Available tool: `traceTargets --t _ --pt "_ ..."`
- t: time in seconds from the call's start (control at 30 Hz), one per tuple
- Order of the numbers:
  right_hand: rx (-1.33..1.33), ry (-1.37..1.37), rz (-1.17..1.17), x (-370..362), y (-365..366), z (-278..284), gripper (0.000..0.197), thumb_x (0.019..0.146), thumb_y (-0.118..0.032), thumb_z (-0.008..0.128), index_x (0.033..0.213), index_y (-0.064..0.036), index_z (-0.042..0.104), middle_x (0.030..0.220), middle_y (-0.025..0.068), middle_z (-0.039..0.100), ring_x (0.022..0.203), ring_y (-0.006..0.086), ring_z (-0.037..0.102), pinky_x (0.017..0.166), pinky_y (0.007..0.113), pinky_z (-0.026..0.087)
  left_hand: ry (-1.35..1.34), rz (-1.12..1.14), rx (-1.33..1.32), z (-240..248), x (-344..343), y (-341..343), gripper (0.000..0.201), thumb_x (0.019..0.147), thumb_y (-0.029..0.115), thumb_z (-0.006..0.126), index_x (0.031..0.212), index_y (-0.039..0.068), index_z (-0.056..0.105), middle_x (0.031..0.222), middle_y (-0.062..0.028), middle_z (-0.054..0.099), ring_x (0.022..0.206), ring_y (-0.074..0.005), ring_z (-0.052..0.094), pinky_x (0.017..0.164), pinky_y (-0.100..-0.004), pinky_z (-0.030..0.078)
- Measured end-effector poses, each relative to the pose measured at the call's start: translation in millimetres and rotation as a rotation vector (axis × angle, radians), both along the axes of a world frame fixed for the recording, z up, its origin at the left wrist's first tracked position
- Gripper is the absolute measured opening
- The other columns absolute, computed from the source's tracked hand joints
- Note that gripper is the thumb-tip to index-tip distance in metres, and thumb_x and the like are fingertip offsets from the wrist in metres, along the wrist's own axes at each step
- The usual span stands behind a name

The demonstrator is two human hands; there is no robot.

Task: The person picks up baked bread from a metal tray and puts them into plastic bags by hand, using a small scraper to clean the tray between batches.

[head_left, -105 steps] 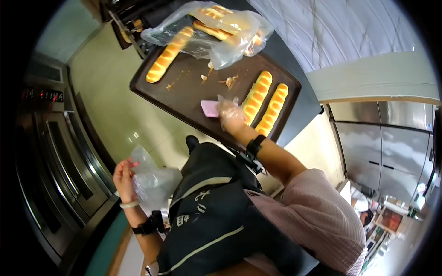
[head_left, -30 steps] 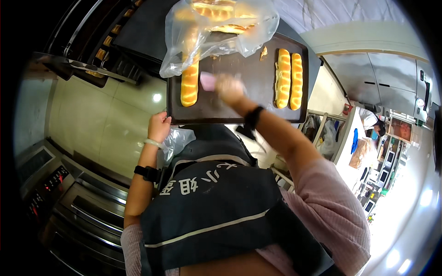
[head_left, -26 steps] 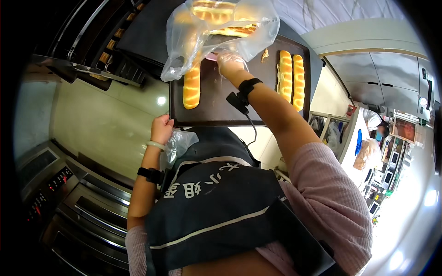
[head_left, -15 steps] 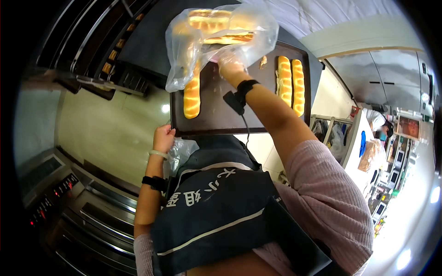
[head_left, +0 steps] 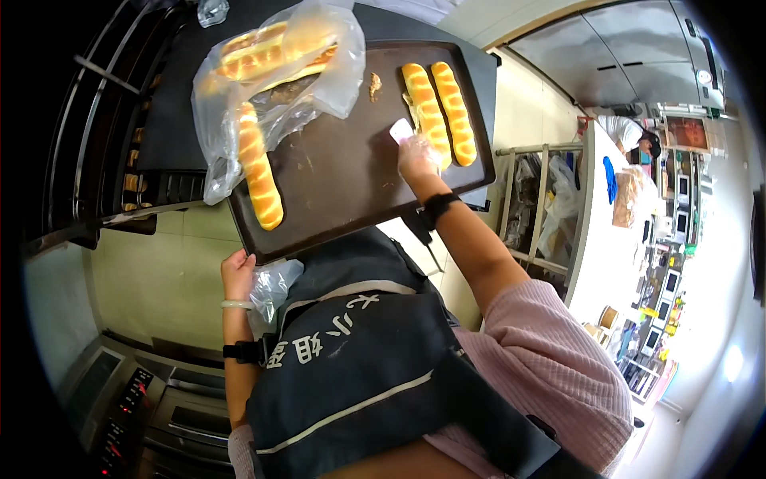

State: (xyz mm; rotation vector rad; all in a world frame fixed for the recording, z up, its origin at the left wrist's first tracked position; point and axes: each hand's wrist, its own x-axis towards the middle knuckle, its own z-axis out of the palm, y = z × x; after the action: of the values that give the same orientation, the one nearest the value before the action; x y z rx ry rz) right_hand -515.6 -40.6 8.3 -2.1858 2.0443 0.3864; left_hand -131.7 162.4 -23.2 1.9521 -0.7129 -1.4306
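Note:
My right hand (head_left: pixel 421 158), in a clear plastic glove, holds a small pale pink flat piece (head_left: pixel 401 132), its kind unclear, over the dark baking tray (head_left: pixel 335 172). It is beside the lower end of a long golden bread loaf (head_left: pixel 423 96); another loaf (head_left: pixel 453 112) lies parallel on its right. Closed on the tray's near left corner is my left hand (head_left: pixel 237 275), a crumpled clear plastic bag (head_left: pixel 275 283) next to it. A large translucent bag (head_left: pixel 339 84) with loaves inside covers the tray's far left. Partly under it lies a loaf (head_left: pixel 259 180).
A bread scrap (head_left: pixel 375 86) lies on the tray. A rack with more baked pieces (head_left: pixel 132 180) stands at left. Oven controls (head_left: pixel 128 407) glow at lower left. On the right are a shelf (head_left: pixel 542 203) with plastic bags and a person (head_left: pixel 630 132) farther off.
My right hand has drawn away from the large bag and moved right to the two loaves. The tray now sits tilted and farther left in view, with my left hand still at its corner.

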Motion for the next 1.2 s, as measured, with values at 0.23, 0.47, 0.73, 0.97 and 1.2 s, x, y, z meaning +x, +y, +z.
traceTargets --t 0.23,0.47,0.73,0.97,1.2 --pt "-0.051 0.171 0.313 -15 32 2 0.023 0.081 -0.015 0.043 0.094 -0.0021 0.057 0.095 0.0162 0.057 0.089 0.0290 0.055 0.069 0.041 0.046 0.065 0.014 -0.041 4 -5 -1 0.023 0.082 0.000 0.053 0.104 -0.005 0.057 0.090 -0.0064 0.063 0.076 -0.0103 0.057 0.068 -0.0216 0.044" --pt "0.005 0.325 0.237 -7 3 -7 0.021 0.077 -0.015 0.047 0.094 -0.0085 0.059 0.089 0.0125 0.058 0.082 0.0236 0.056 0.067 0.039 0.049 -0.004 -0.012 -0.125 -7 -4 3 0.020 0.081 0.000 0.055 0.100 -0.006 0.057 0.084 -0.0051 0.062 0.068 -0.0081 0.054 0.058 -0.0201 0.042" --pt "-0.103 -0.106 0.112 -6 -81 12 0.017 0.077 -0.011 0.048 0.089 -0.0061 0.059 0.093 0.0158 0.056 0.085 0.0281 0.058 0.069 0.037 0.049 -0.010 0.037 -0.064 -5 -1 7 0.022 0.081 -0.001 0.054 0.102 -0.006 0.056 0.087 -0.0072 0.062 0.068 -0.0084 0.055 0.059 -0.0203 0.043" --pt "-0.256 0.080 0.247 -16 -88 -11 0.017 0.075 -0.012 0.053 0.088 -0.0073 0.061 0.086 0.0141 0.062 0.086 0.0266 0.061 0.069 0.036 0.050 0.016 0.037 -0.137 2 -8 8 0.023 0.081 -0.004 0.053 0.103 -0.007 0.056 0.091 -0.0085 0.062 0.078 -0.0120 0.057 0.073 -0.0228 0.044" --pt "0.127 0.126 -0.013 2 -103 110 0.029 0.078 -0.025 0.055 0.099 -0.0067 0.061 0.102 0.0152 0.061 0.092 0.0263 0.060 0.078 0.036 0.048 -0.030 0.096 -0.130 -2 -10 18 0.025 0.082 0.002 0.055 0.105 -0.008 0.054 0.088 -0.0068 0.062 0.075 -0.0108 0.056 0.067 -0.0227 0.045"
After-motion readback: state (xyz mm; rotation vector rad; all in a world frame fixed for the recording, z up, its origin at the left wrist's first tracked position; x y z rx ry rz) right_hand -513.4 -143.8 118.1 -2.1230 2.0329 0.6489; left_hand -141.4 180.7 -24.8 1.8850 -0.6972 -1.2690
